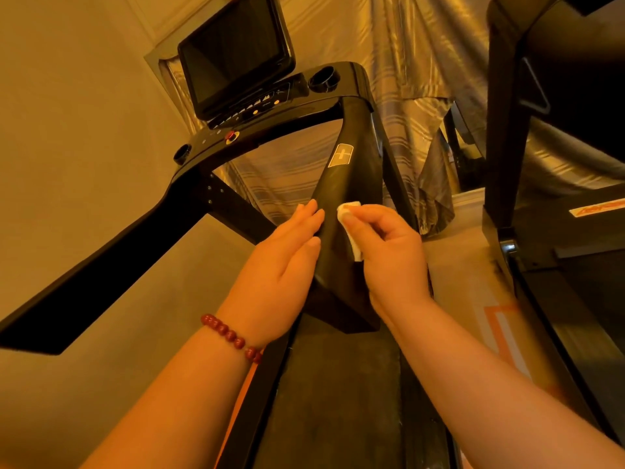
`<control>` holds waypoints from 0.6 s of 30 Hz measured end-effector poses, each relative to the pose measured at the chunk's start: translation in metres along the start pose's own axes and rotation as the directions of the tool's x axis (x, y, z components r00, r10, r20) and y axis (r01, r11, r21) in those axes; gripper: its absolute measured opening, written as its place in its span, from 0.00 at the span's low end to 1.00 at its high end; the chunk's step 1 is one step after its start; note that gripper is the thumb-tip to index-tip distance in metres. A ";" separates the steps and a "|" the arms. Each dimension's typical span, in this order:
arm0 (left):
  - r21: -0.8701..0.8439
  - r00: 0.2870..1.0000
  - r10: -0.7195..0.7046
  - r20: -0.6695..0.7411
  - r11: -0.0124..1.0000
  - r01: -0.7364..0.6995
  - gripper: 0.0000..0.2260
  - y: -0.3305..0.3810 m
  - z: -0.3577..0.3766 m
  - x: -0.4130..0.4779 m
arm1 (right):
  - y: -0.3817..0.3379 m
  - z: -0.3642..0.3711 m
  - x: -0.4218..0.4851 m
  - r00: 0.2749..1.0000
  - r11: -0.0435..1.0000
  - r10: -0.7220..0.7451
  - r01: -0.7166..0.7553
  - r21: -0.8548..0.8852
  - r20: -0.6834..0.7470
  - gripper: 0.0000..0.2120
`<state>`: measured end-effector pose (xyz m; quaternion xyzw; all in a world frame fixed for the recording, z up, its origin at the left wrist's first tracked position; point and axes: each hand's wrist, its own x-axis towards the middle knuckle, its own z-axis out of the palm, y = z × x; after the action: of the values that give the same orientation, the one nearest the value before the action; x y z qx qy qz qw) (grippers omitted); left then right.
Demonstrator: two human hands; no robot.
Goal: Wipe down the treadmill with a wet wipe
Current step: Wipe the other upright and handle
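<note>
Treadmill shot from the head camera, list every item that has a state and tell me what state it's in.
Screen: dark, off.
Wet wipe: folded, pressed on the handrail.
Right hand: pinching the wipe.
Left hand: flat, open against the handrail.
Cup holder: looks empty.

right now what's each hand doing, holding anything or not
Left hand: open, fingers flat against the side of the treadmill handrail, holding nothing.
Right hand: closed, fingers pinching the wet wipe against the handrail.

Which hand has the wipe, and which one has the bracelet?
The right hand pinches the white wipe against the black handrail. The left hand lies flat on the rail's other side and wears the red bead bracelet.
</note>
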<state>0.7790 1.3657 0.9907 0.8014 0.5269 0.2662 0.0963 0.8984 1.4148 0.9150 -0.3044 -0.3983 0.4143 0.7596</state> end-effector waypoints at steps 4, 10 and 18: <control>-0.062 0.993 0.000 -0.120 0.998 -0.007 0.22 -0.002 0.010 -0.006 | -0.013 -0.005 -0.033 0.969 0.969 -0.221 0.231 -0.085 0.110 0.03; -0.048 0.969 -0.027 -0.246 0.999 0.015 0.16 -0.002 0.020 -0.008 | -0.002 -0.007 -0.008 0.997 0.993 -0.076 0.073 -0.095 -0.034 0.04; -0.130 0.878 -0.112 -0.466 0.990 0.058 0.15 0.004 0.041 -0.020 | -0.015 -0.007 -0.034 0.977 0.970 -0.192 0.204 -0.134 0.094 0.03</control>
<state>0.7979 1.3513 0.9521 0.6820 0.5534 0.4777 0.0214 0.8988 1.3772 0.9108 -0.2998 -0.4856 0.3189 0.7567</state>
